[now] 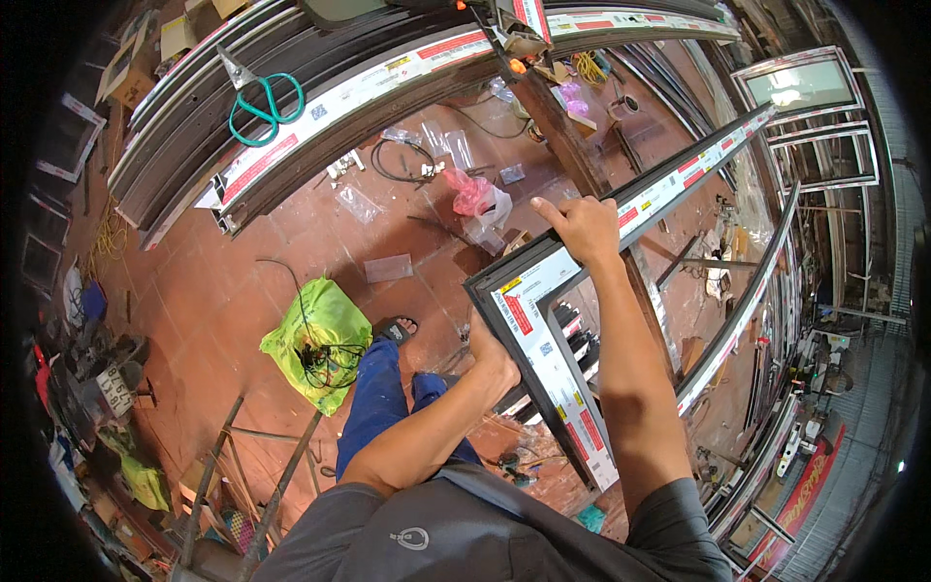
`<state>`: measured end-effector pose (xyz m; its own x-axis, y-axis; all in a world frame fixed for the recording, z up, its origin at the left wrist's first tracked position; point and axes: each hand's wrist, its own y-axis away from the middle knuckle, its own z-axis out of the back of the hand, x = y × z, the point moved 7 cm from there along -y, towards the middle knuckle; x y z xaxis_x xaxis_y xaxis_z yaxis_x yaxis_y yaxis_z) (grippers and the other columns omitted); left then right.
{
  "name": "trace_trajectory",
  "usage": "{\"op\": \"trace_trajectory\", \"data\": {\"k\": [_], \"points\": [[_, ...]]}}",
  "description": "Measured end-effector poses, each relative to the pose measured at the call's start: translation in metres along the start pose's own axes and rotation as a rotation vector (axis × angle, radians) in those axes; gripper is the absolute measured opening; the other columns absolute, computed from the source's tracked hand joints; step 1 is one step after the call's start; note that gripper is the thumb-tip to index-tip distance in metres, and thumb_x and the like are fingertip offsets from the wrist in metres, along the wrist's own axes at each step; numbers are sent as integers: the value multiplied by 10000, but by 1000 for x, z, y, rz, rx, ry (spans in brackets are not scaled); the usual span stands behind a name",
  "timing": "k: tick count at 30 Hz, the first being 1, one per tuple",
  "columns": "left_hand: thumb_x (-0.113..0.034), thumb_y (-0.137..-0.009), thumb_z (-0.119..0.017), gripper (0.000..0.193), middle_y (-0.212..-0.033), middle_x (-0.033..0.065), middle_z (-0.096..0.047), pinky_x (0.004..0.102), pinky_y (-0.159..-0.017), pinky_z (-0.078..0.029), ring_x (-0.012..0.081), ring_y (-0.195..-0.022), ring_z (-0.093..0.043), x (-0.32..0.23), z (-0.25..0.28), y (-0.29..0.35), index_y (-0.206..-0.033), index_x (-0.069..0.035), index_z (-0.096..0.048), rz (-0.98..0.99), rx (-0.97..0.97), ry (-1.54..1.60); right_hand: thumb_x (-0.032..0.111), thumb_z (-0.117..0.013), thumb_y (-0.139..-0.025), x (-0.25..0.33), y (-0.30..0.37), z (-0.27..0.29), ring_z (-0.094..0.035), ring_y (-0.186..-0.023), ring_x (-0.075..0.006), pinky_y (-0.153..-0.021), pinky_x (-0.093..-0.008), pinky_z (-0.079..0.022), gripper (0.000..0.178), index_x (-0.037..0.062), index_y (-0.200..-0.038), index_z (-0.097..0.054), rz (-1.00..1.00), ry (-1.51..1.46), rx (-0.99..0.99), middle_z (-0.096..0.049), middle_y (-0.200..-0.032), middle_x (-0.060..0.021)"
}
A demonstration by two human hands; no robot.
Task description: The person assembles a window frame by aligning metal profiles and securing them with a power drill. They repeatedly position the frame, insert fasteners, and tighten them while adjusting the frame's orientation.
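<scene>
Dark frame (543, 330), red-white labels; right hand (585, 228) fingers grasping top, left hand (493, 357) gripping side.

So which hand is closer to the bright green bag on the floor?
The left hand. It grips the frame's near side rail, to the right of the green bag. The right hand holds the top rail, farther away.

A lime-green plastic bag (315, 339) lies on the red floor, left of centre. Farther off sits a pink-and-white bag (477, 202), with clear flat packets (388, 268) scattered nearby. White protective labels with red and yellow patches (543, 339) run along the dark frame, right. Cardboard boxes (175, 37) stand far left.
</scene>
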<state>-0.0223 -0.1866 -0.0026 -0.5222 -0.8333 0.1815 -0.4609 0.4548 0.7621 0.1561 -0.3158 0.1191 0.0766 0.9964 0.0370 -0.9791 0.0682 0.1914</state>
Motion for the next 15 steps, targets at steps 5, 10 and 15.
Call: {"op": "trace_trajectory", "data": {"k": [5, 10, 15], "points": [[-623, -1056, -433, 630, -1070, 137, -743, 439, -821, -640, 279, -918, -747, -4, 5, 5, -1179, -66, -699, 15, -109, -118, 728, -476, -961, -4, -1, 6, -687, -804, -371, -811, -481, -414, 747, 93, -722, -787, -8, 4, -36, -728, -773, -202], [-544, -1073, -516, 500, -863, 55, -703, 319, -677, -590, 178, -714, -686, -65, -13, 28, -1085, -74, -685, -139, 247, -295, 657, -555, -952, -11, -1, 5, -684, -871, -361, -802, -483, -428, 623, 96, -823, -791, 9, -143, -158, -735, -819, -181], [-217, -1022, -678, 204, -791, -17, -659, 247, -564, -481, 65, -653, -582, -104, -10, 14, -946, -29, -697, -615, 111, -917, 546, -649, -937, -15, 0, -1, -658, -845, -395, -793, -507, -444, 499, 74, -799, -735, 44, -109, -239, -717, -821, -186]]}}
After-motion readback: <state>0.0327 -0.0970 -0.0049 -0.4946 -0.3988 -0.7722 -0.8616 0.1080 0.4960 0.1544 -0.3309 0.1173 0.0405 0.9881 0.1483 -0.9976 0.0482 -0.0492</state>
